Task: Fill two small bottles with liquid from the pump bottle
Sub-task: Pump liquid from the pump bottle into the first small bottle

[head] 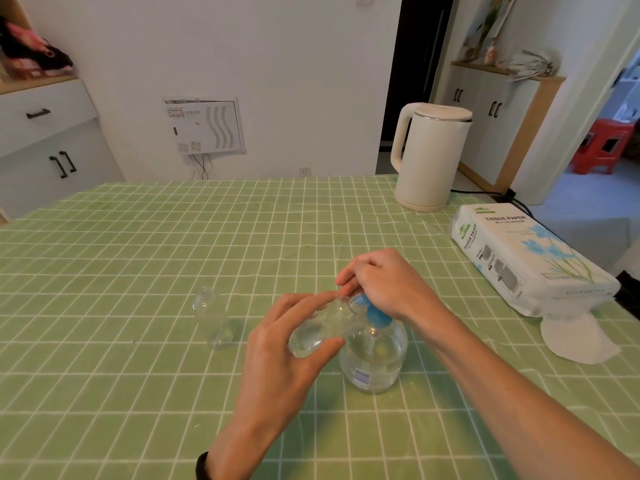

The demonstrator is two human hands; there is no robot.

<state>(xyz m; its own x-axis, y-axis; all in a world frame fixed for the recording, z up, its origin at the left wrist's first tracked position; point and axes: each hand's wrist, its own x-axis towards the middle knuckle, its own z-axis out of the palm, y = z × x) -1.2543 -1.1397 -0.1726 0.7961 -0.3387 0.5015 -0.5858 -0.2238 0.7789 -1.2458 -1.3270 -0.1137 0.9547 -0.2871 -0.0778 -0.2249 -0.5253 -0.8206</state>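
The left hand [287, 344] grips a tilted small bottle [311, 332] at the spout; the right hand [381, 285] curls over the pump bottle [377, 358]. If misaligned, liquid could spill on the worktop [138, 271].

Single head-worn wide-angle view, facing forward and down, close above left hand [277, 344] and right hand [384, 285]; green checked tablecloth [138, 265] runs beyond the fingers [320, 300].

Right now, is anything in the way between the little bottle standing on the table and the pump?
Yes. The left hand, holding another small bottle at the nozzle, sits between the standing bottle and the pump bottle.
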